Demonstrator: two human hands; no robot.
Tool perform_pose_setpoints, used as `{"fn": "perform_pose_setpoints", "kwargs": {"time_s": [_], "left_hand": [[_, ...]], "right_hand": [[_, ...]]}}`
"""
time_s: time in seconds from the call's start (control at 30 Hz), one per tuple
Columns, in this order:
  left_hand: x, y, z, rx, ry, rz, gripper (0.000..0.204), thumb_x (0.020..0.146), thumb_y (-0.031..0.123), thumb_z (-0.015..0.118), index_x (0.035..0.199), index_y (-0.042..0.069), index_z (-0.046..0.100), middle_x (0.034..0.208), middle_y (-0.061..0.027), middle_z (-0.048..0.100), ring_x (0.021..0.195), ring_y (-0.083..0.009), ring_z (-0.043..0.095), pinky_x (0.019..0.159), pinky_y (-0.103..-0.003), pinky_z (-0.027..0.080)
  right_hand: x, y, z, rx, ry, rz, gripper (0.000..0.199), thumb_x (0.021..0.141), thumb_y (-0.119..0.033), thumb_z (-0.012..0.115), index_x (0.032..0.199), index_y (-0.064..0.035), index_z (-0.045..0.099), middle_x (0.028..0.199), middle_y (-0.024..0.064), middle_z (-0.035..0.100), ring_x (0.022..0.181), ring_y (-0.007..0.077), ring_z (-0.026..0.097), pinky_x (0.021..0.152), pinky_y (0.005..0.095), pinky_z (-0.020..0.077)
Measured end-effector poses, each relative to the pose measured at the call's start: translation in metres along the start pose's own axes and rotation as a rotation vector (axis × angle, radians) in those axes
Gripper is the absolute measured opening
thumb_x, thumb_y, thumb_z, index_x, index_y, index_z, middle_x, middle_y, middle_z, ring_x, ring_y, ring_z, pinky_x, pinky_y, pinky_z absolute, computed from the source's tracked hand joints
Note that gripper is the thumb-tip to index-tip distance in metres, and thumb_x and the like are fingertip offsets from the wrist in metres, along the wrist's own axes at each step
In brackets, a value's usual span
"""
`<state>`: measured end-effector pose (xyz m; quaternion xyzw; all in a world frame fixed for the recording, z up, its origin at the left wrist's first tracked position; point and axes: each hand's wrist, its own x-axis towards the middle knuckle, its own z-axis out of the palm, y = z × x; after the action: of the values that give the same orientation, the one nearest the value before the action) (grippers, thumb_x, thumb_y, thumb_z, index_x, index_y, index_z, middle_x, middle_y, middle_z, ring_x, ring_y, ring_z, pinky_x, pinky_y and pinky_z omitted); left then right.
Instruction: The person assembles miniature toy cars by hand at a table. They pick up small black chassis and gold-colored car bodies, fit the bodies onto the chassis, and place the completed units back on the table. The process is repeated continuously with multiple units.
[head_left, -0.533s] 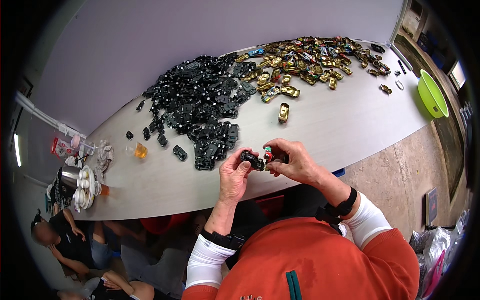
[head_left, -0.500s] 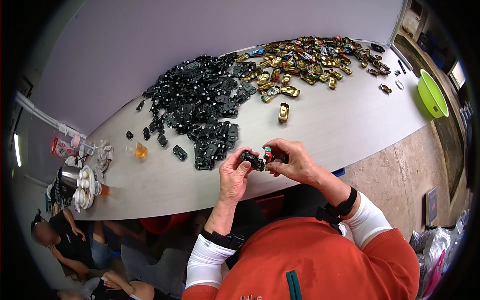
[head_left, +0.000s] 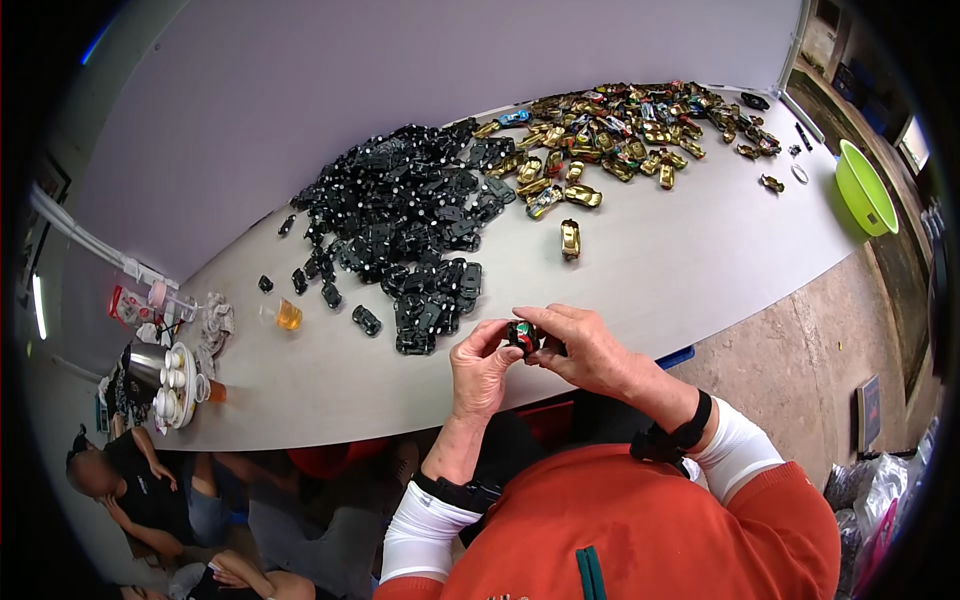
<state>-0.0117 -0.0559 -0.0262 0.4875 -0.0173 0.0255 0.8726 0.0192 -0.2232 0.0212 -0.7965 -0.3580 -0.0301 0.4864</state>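
Note:
My left hand (head_left: 480,372) and my right hand (head_left: 590,350) meet over the table's front edge, both closed on one small toy car (head_left: 522,337). Green, red and white show on its shell, with black parts below and around it; fingers cover the rest. Whether shell and chassis are fully joined cannot be made out. Beyond my hands lies a big heap of black toy car chassis (head_left: 400,205), spilling toward me on the left. To its right spreads a heap of gold and coloured toy car shells (head_left: 600,135). A single gold shell (head_left: 570,240) lies apart, nearer my hands.
A glass with amber drink (head_left: 288,315) stands left on the table (head_left: 680,240), near a round tray of white cups (head_left: 178,385) and a crumpled cloth (head_left: 215,325). A lime green basin (head_left: 866,190) sits at the right edge. People sit at lower left.
My hands have come together: the black chassis in the left and the coloured shell in the right were apart and now meet. My view has shifted slightly.

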Motion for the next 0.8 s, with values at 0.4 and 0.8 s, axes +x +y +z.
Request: {"fn": "perform_pose_setpoints", "kwargs": {"time_s": [0.4,0.8], "left_hand": [[-0.002,0.006,0.011,0.195,-0.063,0.088,0.029,0.069,-0.002,0.071,0.097,-0.004,0.062,0.09,-0.0047,0.059,0.077,-0.0131,0.06,0.068,-0.024,0.053],[0.003,0.008,0.01,-0.041,-0.021,-0.215,0.026,0.078,0.015,0.068,0.097,0.003,0.056,0.078,-0.0048,0.059,0.055,-0.0095,0.054,0.04,-0.017,0.04]], "right_hand": [[-0.002,-0.008,-0.008,0.128,-0.146,0.039,0.057,0.072,0.013,0.054,0.125,-0.0032,0.044,0.088,0.0152,0.05,0.071,0.028,0.059,0.063,0.0349,0.0508],[-0.003,-0.008,-0.007,0.367,-0.043,0.377,0.055,0.077,-0.005,0.065,0.127,-0.0039,0.043,0.07,0.0075,0.062,0.052,0.0103,0.053,0.046,0.0247,0.0447]]}}
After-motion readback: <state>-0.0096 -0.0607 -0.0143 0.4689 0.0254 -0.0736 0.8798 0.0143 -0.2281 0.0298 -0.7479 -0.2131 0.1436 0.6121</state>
